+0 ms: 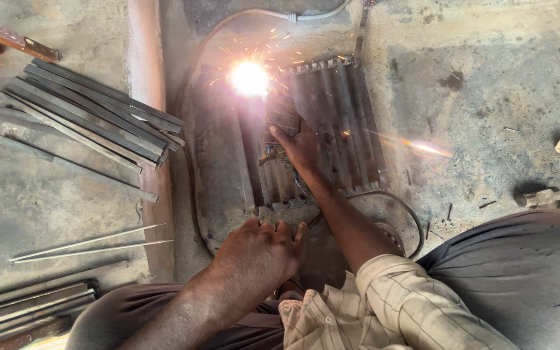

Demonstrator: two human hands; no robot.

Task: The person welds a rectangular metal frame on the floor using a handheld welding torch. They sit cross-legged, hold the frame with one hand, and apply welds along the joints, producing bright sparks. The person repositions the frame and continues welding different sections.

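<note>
A grille of parallel metal bars [338, 123] lies on the concrete floor in front of me. My right hand [296, 142] grips a welding electrode holder [281, 111] over the grille's left part. A bright white arc [249, 79] with flying sparks burns at the grille's top left corner, just beyond the holder. A dark cable [393, 204] loops from the holder around the grille's near edge. My left hand [260, 249] rests with fingers curled at the near edge of the grille, holding nothing that I can see.
A pile of flat steel strips [92, 110] lies to the left. Thin welding rods [85, 247] lie on the floor nearer me, with more bars [27, 304] at the bottom left. A round pipe [145, 65] runs upward between strips and grille. My knees fill the bottom edge.
</note>
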